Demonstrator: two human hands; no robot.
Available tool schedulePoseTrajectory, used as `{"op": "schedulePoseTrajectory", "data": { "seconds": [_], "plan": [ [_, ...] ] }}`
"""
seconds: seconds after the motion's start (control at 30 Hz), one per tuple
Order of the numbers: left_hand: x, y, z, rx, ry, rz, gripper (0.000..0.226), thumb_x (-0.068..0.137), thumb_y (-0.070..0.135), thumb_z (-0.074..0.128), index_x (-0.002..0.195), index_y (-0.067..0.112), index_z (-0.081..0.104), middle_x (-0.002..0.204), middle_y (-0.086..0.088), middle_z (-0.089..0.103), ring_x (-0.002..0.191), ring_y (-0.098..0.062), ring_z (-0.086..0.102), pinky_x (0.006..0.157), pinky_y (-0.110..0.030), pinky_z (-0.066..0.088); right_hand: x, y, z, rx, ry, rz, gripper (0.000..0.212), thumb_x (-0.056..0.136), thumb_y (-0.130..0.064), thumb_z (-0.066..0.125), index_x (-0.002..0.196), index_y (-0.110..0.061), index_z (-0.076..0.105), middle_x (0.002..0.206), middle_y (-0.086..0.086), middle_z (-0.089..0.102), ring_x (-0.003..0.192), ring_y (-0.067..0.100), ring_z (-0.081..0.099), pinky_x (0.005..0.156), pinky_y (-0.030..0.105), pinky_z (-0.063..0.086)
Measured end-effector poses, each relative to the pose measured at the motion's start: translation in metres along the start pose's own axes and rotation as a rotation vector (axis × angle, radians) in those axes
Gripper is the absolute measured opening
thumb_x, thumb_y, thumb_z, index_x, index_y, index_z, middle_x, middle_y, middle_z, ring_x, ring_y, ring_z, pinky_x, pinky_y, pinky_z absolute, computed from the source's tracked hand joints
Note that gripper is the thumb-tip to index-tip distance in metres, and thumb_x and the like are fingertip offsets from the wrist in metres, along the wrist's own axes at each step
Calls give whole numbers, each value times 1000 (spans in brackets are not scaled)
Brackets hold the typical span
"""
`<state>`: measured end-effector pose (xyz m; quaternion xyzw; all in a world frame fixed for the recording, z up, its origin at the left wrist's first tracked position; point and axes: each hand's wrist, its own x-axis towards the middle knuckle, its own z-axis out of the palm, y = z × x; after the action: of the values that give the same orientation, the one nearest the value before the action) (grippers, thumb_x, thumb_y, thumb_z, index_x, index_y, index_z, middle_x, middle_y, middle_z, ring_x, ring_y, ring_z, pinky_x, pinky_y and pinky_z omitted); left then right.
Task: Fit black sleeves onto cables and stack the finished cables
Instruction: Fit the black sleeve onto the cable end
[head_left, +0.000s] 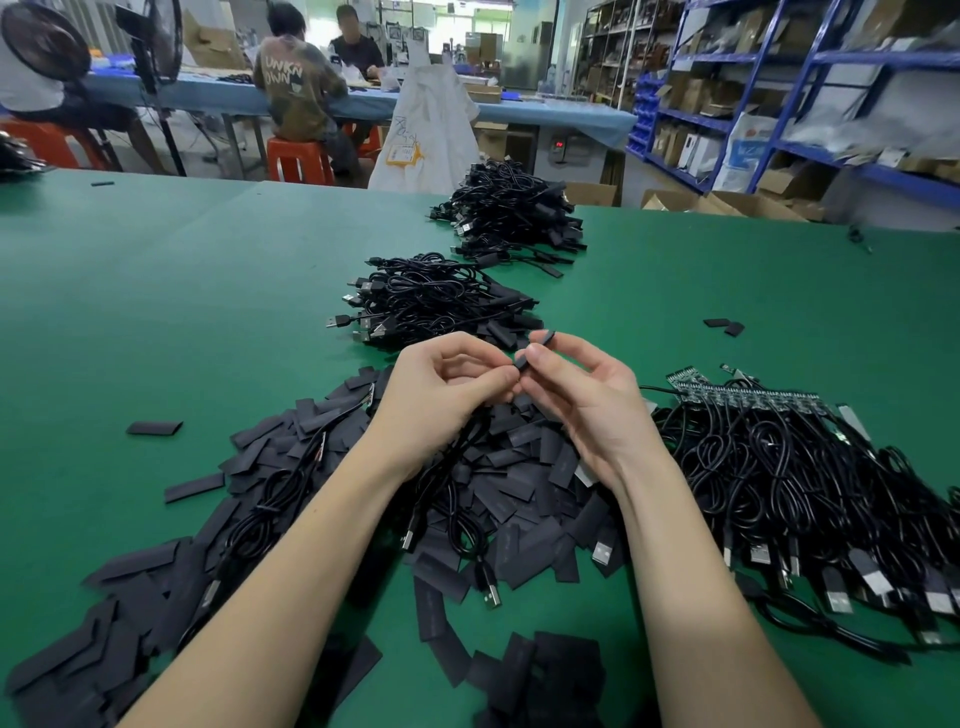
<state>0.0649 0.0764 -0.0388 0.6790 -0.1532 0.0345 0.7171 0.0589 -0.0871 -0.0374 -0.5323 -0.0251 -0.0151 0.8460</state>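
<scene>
The wide green felt-covered table (182, 312) fills most of the frame under my arms. Across its lower left and centre sprawls the loose heap of flat black sleeves (519, 483), some spilling toward the bottom edge, with a few black USB cables lying over it. At the right lies the tangled bundle of unsleeved black cables (779, 467), their small green circuit boards lined up along its upper edge and their silver plugs pointing to the lower right. Above my hands, in the middle of the frame, sits one stack of finished cables (431, 301), and a second finished stack (511, 213) lies farther up, near the table's far edge. My right hand (587, 405) is raised at centre, thumb and fingers pinching a single short black sleeve (535, 349) that tilts up to the right. My left hand (441, 389) meets it, fingers curled and pinching the sleeve's lower end; a thin black cable hangs below this hand, though I cannot tell exactly how it is held.
</scene>
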Motion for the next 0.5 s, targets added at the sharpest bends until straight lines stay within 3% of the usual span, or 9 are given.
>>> {"op": "schedulePoseTrajectory", "data": {
  "seconds": [0.1,0.27,0.5],
  "plan": [
    [0,-1,2,-32,11,-5,9,86,-4,74,86,5,72,76,-15,76,71,-17,73,71,-22,58,1,2,2,-42,41,-103,28,86,-8,77,111,-19,73,92,12,78,79,17,74,73,22,59],
    [0,-2,4,-50,37,-18,8,86,-3,75,92,-2,70,79,-24,74,71,-17,74,68,-19,56,1,5,6,-50,93,-163,27,86,-6,78,110,-16,75,90,6,78,80,15,73,73,23,59],
    [1,-2,3,44,25,-37,7,87,7,77,90,2,72,75,-13,76,65,-15,71,62,-14,51,2,7,6,-43,111,-170,25,85,-5,79,107,-16,76,91,10,79,84,18,75,73,24,59]
  ]
}}
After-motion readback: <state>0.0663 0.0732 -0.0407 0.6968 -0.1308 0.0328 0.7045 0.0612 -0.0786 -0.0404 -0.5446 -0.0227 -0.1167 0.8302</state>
